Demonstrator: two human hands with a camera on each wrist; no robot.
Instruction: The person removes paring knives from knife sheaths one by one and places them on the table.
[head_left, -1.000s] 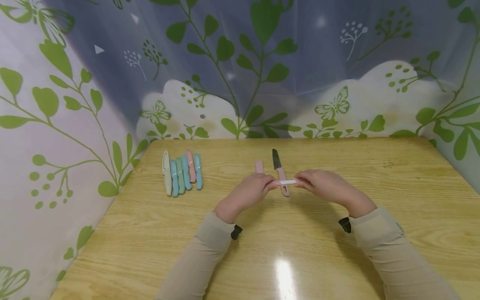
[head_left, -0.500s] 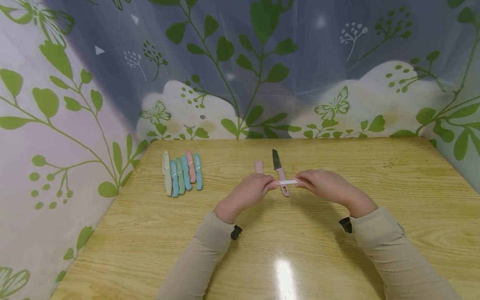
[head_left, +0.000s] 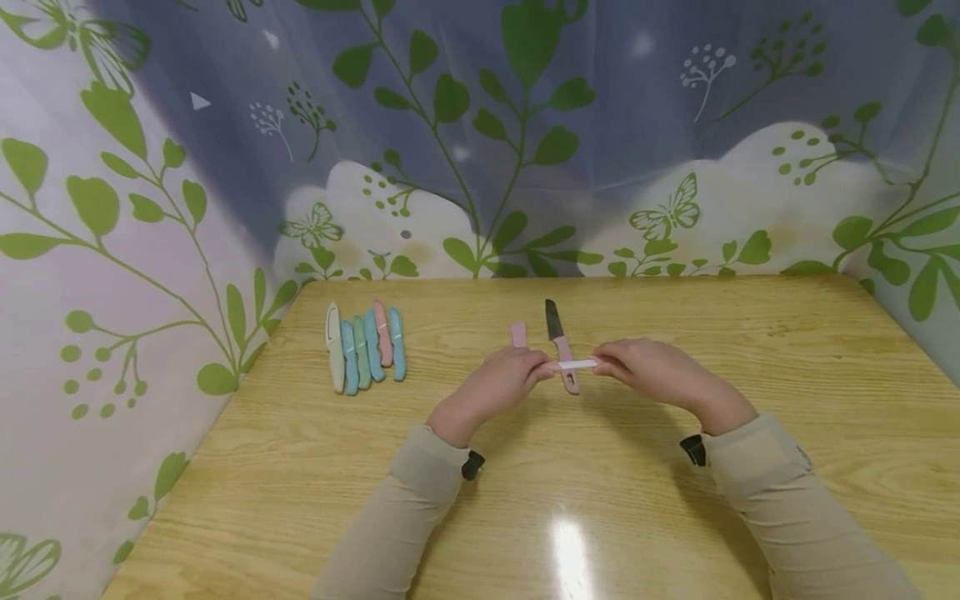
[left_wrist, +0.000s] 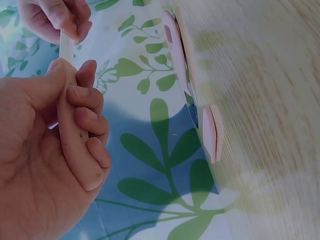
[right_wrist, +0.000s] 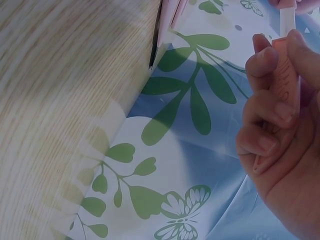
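Note:
Between my two hands a small knife is held sideways, its white blade (head_left: pixel 576 364) bare in the middle. My left hand (head_left: pixel 497 379) curls its fingers round the pink handle (left_wrist: pixel 75 132). My right hand (head_left: pixel 663 375) grips a pink sheath (right_wrist: pixel 286 60) with lettering, which covers the far end of the blade. Beneath them on the table lies a second knife with a dark blade (head_left: pixel 553 318) and a pink handle (head_left: pixel 572 382) with a slot in it. Just beyond my left hand is a loose pink sheath (head_left: pixel 517 333), partly hidden by that hand in the head view.
Several sheathed knives in cream, blue, green and pink lie side by side at the left, among them a green knife (head_left: pixel 362 354) and a cream knife (head_left: pixel 335 350). The wooden table (head_left: pixel 480 517) meets a leaf-patterned cloth (head_left: pixel 480 167) at its back edge.
My right hand has shifted very slightly right, and a little more of the white blade shows. My left hand and the things on the table stay put.

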